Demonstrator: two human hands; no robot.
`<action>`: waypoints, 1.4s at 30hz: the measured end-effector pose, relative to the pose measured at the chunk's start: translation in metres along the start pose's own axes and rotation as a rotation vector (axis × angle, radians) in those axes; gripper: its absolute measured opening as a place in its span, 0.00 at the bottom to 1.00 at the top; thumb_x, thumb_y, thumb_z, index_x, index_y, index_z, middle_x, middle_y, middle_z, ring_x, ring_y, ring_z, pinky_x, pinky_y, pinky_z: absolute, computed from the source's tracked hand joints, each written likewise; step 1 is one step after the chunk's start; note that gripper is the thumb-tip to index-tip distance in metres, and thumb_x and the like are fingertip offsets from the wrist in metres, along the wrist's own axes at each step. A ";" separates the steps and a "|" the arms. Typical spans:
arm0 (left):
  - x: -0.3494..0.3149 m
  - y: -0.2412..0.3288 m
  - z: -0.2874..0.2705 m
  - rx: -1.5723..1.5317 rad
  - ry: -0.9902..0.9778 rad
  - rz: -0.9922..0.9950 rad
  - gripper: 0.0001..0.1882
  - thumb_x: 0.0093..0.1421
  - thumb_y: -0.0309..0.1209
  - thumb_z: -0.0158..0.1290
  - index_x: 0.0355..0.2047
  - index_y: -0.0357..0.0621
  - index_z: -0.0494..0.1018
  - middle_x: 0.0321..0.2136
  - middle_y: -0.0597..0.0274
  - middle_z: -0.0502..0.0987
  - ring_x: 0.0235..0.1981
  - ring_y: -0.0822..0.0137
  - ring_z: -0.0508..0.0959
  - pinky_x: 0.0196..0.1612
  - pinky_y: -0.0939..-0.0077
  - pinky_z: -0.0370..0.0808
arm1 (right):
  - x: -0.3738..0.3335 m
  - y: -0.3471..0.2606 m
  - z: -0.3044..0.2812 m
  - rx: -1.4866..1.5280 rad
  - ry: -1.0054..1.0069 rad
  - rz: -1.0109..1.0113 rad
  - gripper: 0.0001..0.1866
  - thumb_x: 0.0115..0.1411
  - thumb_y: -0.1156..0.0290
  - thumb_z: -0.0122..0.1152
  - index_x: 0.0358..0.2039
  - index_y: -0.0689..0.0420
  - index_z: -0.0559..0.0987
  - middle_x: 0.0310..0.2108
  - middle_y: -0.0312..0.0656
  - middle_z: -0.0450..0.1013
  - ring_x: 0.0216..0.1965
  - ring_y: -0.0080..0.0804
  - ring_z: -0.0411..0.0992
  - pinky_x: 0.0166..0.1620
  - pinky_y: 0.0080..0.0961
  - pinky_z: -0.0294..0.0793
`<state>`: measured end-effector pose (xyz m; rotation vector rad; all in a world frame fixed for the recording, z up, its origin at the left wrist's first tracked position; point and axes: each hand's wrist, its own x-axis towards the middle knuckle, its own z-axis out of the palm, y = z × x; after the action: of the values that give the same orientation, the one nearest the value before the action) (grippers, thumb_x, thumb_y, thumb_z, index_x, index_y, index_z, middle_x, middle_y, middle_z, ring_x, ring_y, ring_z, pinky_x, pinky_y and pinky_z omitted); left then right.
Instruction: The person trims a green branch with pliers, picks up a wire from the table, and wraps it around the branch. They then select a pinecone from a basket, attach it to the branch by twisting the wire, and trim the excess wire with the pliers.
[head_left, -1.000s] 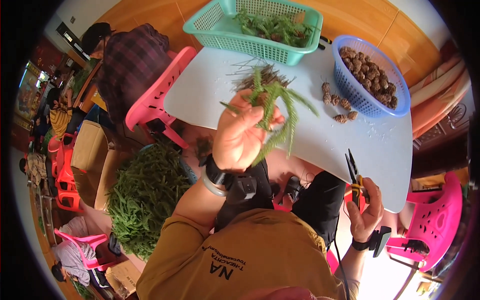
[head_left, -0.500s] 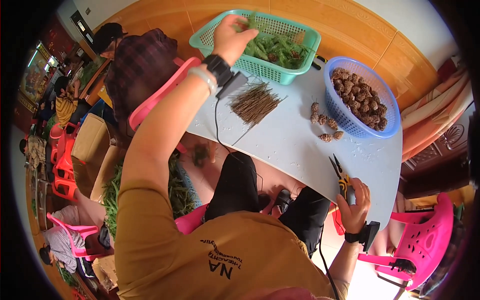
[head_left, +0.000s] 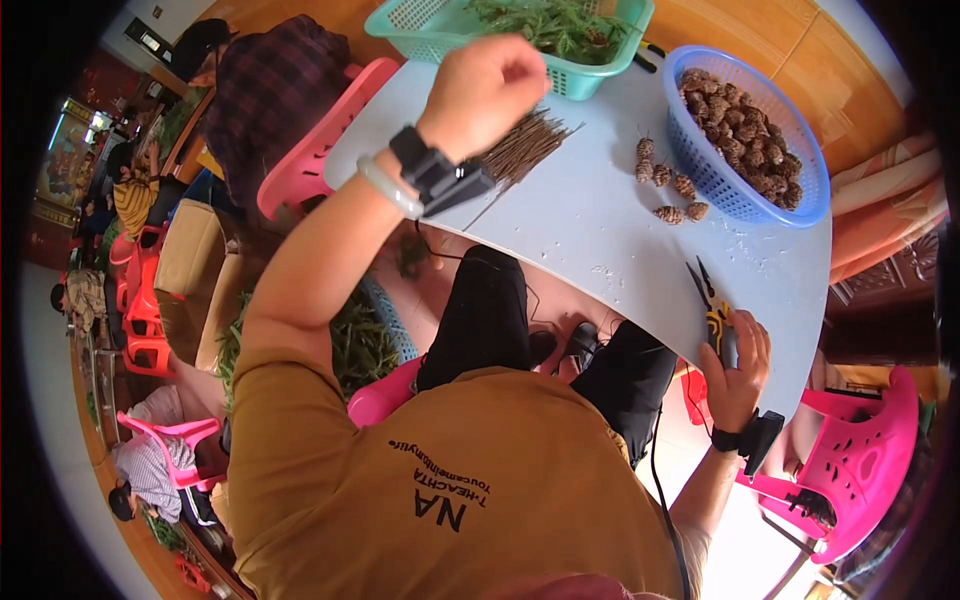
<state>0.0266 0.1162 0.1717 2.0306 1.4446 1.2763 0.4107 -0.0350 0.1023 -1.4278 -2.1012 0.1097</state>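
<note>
From my end I see the left hand raised over the table toward its left edge, fingers curled; I cannot tell whether it is closed on anything. The right hand is wrapped around the handles of the long-nosed pliers at the table's near edge, toward the right, their jaws parted and pointing away from the wearer. Just beyond the left hand, partly behind it, I have a bundle of thin brown sticks. The green basket stands at the far edge, holding green sprigs. Toward the far right corner is the blue basket full of brown cones, with a few loose cones on the table just left of it. More greenery sits low beyond the table's near left edge
</note>
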 end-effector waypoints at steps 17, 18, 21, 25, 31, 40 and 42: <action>-0.143 -0.067 0.014 0.467 -0.039 -0.004 0.06 0.48 0.27 0.57 0.25 0.43 0.70 0.25 0.58 0.71 0.30 0.53 0.72 0.32 0.58 0.70 | 0.003 -0.020 0.060 -0.102 0.004 -0.005 0.26 0.46 0.73 0.64 0.48 0.62 0.71 0.48 0.53 0.69 0.51 0.55 0.64 0.55 0.45 0.61; -0.142 -0.070 0.012 0.469 -0.039 0.018 0.06 0.48 0.27 0.57 0.25 0.43 0.70 0.25 0.58 0.70 0.30 0.53 0.72 0.32 0.58 0.70 | 0.002 -0.023 0.062 -0.099 0.006 -0.009 0.26 0.46 0.73 0.64 0.48 0.62 0.71 0.48 0.53 0.69 0.51 0.55 0.64 0.55 0.45 0.61; -0.136 -0.074 0.007 0.487 -0.054 0.067 0.06 0.48 0.27 0.57 0.26 0.42 0.71 0.26 0.57 0.71 0.31 0.53 0.72 0.32 0.58 0.70 | -0.001 -0.026 0.060 -0.143 0.026 -0.007 0.25 0.46 0.74 0.63 0.48 0.62 0.71 0.48 0.52 0.69 0.51 0.51 0.66 0.55 0.41 0.62; -0.124 -0.062 0.005 0.485 -0.056 0.129 0.07 0.49 0.26 0.57 0.29 0.40 0.73 0.30 0.56 0.73 0.33 0.53 0.73 0.34 0.61 0.71 | 0.005 -0.021 0.053 -0.134 0.016 -0.003 0.26 0.46 0.74 0.63 0.48 0.62 0.71 0.48 0.52 0.69 0.51 0.52 0.65 0.55 0.42 0.62; -0.112 -0.028 0.020 0.365 0.055 0.148 0.11 0.50 0.25 0.58 0.35 0.37 0.74 0.37 0.54 0.75 0.34 0.59 0.75 0.36 0.71 0.71 | 0.026 0.019 0.035 -0.127 0.041 -0.011 0.27 0.45 0.73 0.64 0.48 0.61 0.71 0.48 0.52 0.69 0.50 0.54 0.65 0.54 0.44 0.62; -0.054 0.049 0.048 -0.018 -0.138 0.101 0.09 0.49 0.24 0.59 0.32 0.36 0.74 0.30 0.57 0.76 0.30 0.64 0.74 0.33 0.74 0.69 | 0.024 0.053 0.016 -0.097 0.022 0.014 0.26 0.45 0.73 0.64 0.47 0.61 0.71 0.47 0.52 0.69 0.50 0.53 0.65 0.54 0.44 0.62; -0.026 0.069 0.070 -0.059 -0.170 0.182 0.09 0.48 0.25 0.60 0.31 0.37 0.73 0.28 0.55 0.76 0.29 0.59 0.75 0.32 0.69 0.71 | 0.020 0.063 0.009 -0.088 0.025 0.014 0.26 0.45 0.73 0.64 0.47 0.61 0.71 0.47 0.52 0.69 0.50 0.53 0.65 0.53 0.44 0.62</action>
<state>0.1212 0.0786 0.1699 2.2125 1.1560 1.1661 0.4533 0.0114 0.0797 -1.4872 -2.0993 0.0047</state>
